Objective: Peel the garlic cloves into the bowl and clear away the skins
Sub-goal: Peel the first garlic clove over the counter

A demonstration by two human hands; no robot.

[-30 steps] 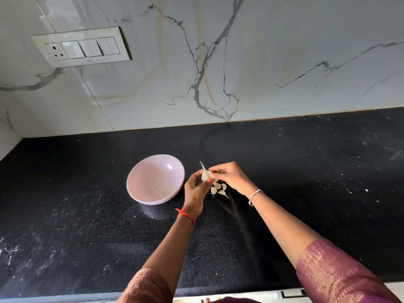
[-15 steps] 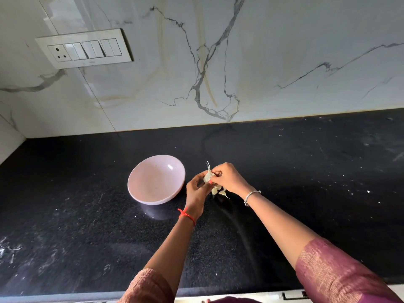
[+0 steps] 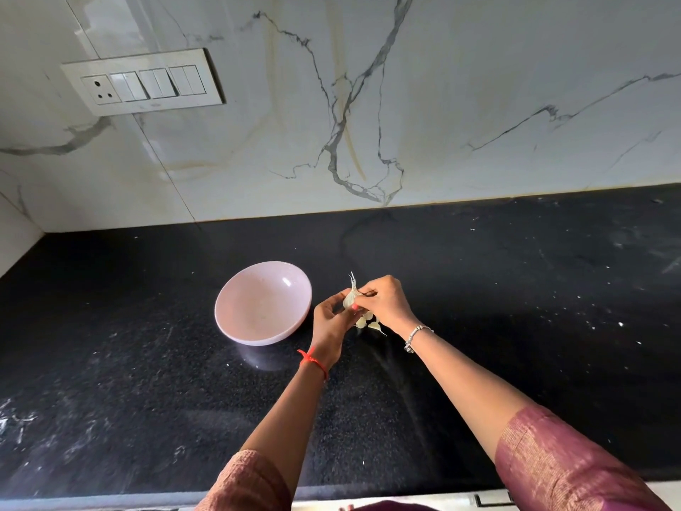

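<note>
left hand (image 3: 331, 320) and right hand (image 3: 387, 303) still pinch the garlic clove (image 3: 349, 298) beside the bowl (image 3: 250, 289), barely shifted.

1. The garlic clove (image 3: 349, 297) pinched between the fingers (image 3: 376, 287) has dry, papery, matt skin.
2. The bowl (image 3: 263, 304) just left of the fingers is smooth and glossy; whether it is plastic or ceramic is unclear.
3. The counter (image 3: 516, 289) under the fingers is polished black speckled stone with dusty smears.
4. Beyond the fingers, the wall (image 3: 479, 86) is glossy veined tile and the switch plate (image 3: 143, 83) is smooth plastic.
5. Behind the fingers, the bracelet (image 3: 416, 337) looks like shiny metal, the thread (image 3: 313, 361) is string, and the sleeves (image 3: 575, 462) are matt woven cloth.
</note>
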